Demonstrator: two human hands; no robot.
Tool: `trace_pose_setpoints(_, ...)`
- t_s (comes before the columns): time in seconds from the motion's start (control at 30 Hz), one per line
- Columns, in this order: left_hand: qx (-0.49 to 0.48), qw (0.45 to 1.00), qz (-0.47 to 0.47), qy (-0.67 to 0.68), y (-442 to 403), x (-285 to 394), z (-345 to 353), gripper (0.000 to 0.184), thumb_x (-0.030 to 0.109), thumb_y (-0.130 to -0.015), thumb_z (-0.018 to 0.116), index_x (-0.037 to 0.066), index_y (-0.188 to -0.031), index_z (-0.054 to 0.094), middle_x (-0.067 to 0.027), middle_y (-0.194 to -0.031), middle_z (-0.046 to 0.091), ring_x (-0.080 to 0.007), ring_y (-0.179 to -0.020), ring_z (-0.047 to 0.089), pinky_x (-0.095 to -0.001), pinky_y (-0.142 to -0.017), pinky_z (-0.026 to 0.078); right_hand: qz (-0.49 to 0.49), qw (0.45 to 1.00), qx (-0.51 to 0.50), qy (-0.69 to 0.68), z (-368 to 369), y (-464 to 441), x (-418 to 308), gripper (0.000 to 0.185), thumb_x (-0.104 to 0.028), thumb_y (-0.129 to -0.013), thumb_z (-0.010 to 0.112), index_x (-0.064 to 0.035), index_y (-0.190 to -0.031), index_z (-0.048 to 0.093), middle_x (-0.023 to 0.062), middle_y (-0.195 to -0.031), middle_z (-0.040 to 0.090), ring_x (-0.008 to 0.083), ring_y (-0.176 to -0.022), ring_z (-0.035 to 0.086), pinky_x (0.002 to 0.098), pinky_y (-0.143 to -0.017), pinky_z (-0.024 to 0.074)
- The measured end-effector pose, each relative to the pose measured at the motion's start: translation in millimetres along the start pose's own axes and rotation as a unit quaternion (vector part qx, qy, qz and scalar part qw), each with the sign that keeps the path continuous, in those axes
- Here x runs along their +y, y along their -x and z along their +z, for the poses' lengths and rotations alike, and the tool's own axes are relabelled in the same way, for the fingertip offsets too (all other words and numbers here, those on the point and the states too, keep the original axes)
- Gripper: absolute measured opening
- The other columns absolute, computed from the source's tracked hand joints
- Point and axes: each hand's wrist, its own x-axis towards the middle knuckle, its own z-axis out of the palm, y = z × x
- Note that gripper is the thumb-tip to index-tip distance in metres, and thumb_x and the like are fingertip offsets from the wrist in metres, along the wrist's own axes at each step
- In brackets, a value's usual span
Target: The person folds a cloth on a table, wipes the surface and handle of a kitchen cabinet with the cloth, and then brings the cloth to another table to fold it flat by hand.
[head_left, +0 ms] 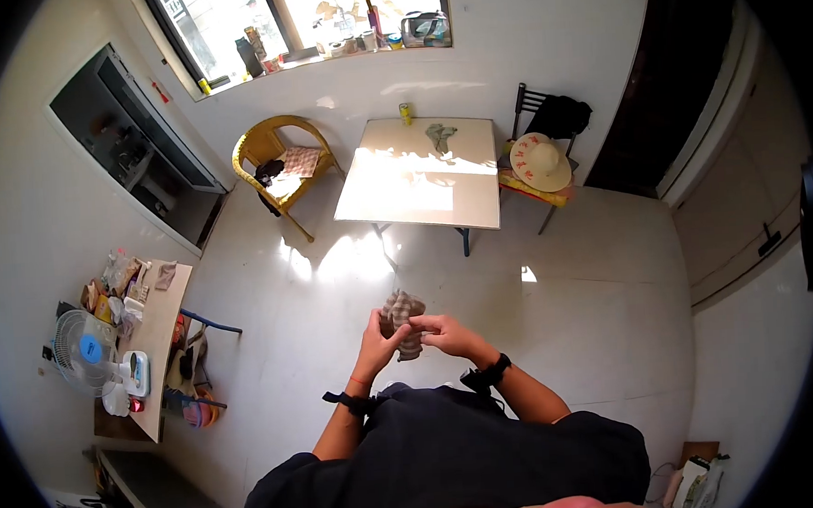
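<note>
A brown-and-white checked cloth (pixel 404 311) hangs bunched between my two hands, in front of my body and above the floor. My left hand (pixel 379 341) is closed on its left side, with the thumb across the front. From the right, my right hand (pixel 444 333) pinches the cloth near its middle. The hands are close together, and the cloth's lower end hangs between them.
Ahead stands a table (pixel 394 195) with a green cloth (pixel 440 138) and a yellow can (pixel 406 113). A yellow chair (pixel 286 198) is left of it, a chair with a hat (pixel 540 161) right. A side table (pixel 166 308) with a fan (pixel 88 349) stands at left.
</note>
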Motion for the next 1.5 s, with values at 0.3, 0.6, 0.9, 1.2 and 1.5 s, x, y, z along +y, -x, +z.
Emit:
trace_pose_setpoints(0.3, -0.121, 0.983, -0.005, -0.136, -122, -1, 8, 0.043, 0.018, -0.084, 0.081, 0.001, -0.117, 0.06, -0.0112, -0.103, 0.071, -0.0164, -0.096, 0.067, -0.0331, -0.086, 0.054, 0.062, 0.996, 0.008, -0.064, -69, -55, 41, 0.042, 0.0, -0.093, 0.055, 0.0009, -0.135, 0.059, 0.0087, -0.121, 0.069, 0.0183, -0.111, 0.065, 0.0364, -0.101, 0.0533)
trace_pose_setpoints(0.6, -0.201, 0.953, 0.07, -0.215, -300, -8, -16, 0.041, 0.025, -0.078, 0.082, 0.002, -0.104, 0.059, -0.0206, -0.096, 0.068, -0.0407, -0.094, 0.066, -0.045, -0.079, 0.053, 0.133, 0.962, 0.198, 0.135, -155, -171, -6, 0.02, -0.012, -0.09, 0.07, 0.0007, -0.106, 0.07, 0.0093, -0.093, 0.075, 0.0121, -0.075, 0.07, 0.0282, -0.065, 0.0575)
trace_pose_setpoints(0.9, -0.361, 0.883, 0.166, -0.249, -436, -36, -28, 0.039, 0.01, -0.079, 0.075, 0.009, -0.117, 0.063, -0.0128, -0.105, 0.065, -0.0368, -0.1, 0.064, -0.045, -0.085, 0.053, 0.057, 0.9, 0.236, 0.361, -208, -265, -7, 0.07, -0.019, -0.066, 0.089, -0.0084, -0.128, 0.058, 0.0136, -0.125, 0.064, 0.0288, -0.114, 0.066, 0.0391, -0.092, 0.0559)
trace_pose_setpoints(1.2, -0.356, 0.871, 0.083, -0.328, -478, -114, -17, 0.049, 0.02, -0.079, 0.08, 0.014, -0.123, 0.061, -0.014, -0.107, 0.064, -0.0379, -0.102, 0.064, -0.0461, -0.085, 0.054, 0.192, 0.932, 0.131, 0.277, -271, -316, 81, 0.052, -0.019, -0.072, 0.078, -0.0039, -0.12, 0.064, 0.0216, -0.107, 0.072, 0.0388, -0.102, 0.069, 0.0433, -0.089, 0.0563)
trace_pose_setpoints(1.5, -0.296, 0.83, 0.161, -0.445, -583, -165, 25, 0.023, 0.008, -0.084, 0.063, 0.006, -0.106, 0.055, -0.0127, -0.098, 0.061, -0.0349, -0.094, 0.063, -0.0445, -0.079, 0.053, 0.183, 0.91, 0.095, 0.361, -374, -391, 137, 0.032, -0.018, -0.073, 0.077, -0.003, -0.1, 0.067, 0.0192, -0.104, 0.068, 0.0397, -0.104, 0.064, 0.0484, -0.09, 0.0525)
